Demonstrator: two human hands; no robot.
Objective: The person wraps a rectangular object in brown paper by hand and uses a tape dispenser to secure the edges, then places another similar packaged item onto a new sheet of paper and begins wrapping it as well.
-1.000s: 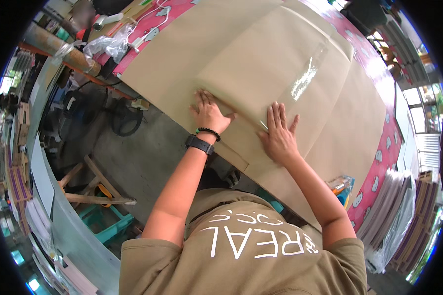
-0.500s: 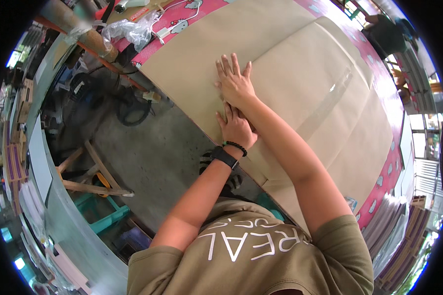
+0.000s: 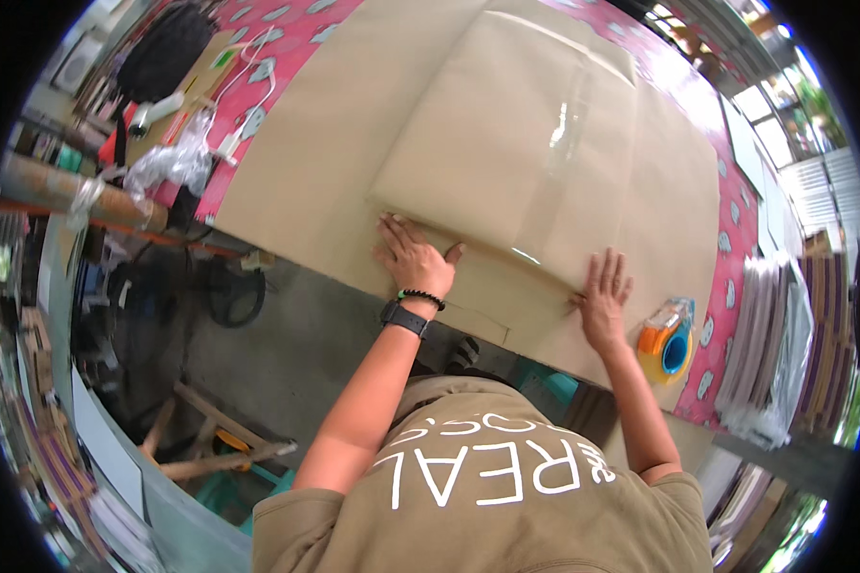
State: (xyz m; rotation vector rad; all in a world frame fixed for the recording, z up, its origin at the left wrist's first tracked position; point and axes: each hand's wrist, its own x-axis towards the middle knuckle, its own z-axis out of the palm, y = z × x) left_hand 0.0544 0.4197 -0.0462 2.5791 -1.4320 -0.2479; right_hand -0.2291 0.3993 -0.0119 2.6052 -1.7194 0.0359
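A flat, boxy package (image 3: 487,124) wrapped in brown paper lies in front of me, with a strip of clear tape (image 3: 566,134) running along its top. Under it spreads a larger sheet of brown paper (image 3: 306,162). My left hand (image 3: 417,260) presses flat on the paper at the package's near left corner, fingers spread and nothing held. At the near right corner, my right hand (image 3: 604,301) rests with fingers stretched out, also holding nothing. An orange and blue tape dispenser (image 3: 666,344) lies just right of my right hand.
The table has a pink patterned cover (image 3: 721,296). At its far left lie a crumpled clear plastic bag (image 3: 177,164), a white cable (image 3: 244,105) and a black bag (image 3: 167,53). Stacked panels (image 3: 760,334) stand at the right; a wooden frame (image 3: 215,439) is on the floor.
My hands were close together at the left edge of the paper; the right one has moved to the near right corner. The view has shifted, and the tape dispenser now shows fully.
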